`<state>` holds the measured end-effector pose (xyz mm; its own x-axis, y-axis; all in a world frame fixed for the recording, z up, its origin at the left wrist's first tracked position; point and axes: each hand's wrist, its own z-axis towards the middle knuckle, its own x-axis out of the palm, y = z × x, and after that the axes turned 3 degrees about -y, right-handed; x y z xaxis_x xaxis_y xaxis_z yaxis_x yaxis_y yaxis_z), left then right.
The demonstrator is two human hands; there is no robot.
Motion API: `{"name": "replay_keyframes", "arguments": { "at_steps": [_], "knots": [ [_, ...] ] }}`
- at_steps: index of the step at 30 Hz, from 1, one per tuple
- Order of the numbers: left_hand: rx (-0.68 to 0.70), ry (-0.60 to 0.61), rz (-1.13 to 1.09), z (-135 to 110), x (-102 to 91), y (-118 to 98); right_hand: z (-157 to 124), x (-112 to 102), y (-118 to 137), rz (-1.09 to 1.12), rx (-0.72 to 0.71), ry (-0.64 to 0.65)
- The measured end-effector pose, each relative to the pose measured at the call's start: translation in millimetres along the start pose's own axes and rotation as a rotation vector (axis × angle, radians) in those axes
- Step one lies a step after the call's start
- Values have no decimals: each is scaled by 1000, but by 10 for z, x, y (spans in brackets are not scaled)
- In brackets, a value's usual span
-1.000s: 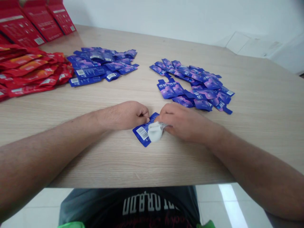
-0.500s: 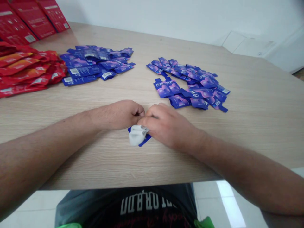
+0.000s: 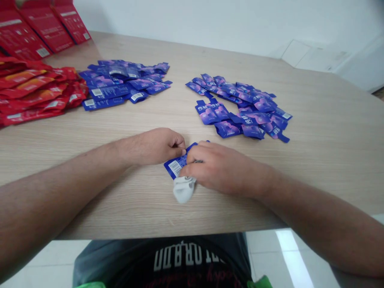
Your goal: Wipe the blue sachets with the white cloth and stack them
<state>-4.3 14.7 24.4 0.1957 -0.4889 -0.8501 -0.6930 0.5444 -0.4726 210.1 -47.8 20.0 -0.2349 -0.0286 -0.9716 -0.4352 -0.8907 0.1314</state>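
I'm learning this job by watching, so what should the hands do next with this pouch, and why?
Probably draw the white wad away from the blue pouch with the right hand. The wad sticks out past the pouch's edge under that hand, while the left hand sits at the pouch's other edge and could steady it.

Two bare hands are in view, the left hand (image 3: 153,147) and the right hand (image 3: 223,170), with one blue foil sachet (image 3: 175,166) and one crumpled white piece (image 3: 183,189) between them. Beyond lie two loose heaps of blue-purple foil sachets (image 3: 120,82) (image 3: 237,106), too many to count exactly, one heap of red foil sachets (image 3: 36,90), and three flat red cartons (image 3: 45,30).
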Motion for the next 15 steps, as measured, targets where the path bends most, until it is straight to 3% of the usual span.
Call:
{"name": "replay_keyframes", "arguments": {
  "at_steps": [1, 5, 10, 12, 15],
  "knots": [
    [-3, 1, 6, 2, 1, -3, -20, -9, -39, -7, 40, 15],
    [-27, 1, 27, 11, 9, -8, -48, -7, -169, -24, 248, -132],
    [-12, 2, 18, 7, 13, 0, -61, -27, -157, 32, 56, 21],
    [-13, 2, 15, 3, 13, -1, -86, -42, -204, 34, 119, 14],
    [-19, 2, 15, 1, 12, -5, -93, -32, -261, 2, 257, -103]
  ]
}}
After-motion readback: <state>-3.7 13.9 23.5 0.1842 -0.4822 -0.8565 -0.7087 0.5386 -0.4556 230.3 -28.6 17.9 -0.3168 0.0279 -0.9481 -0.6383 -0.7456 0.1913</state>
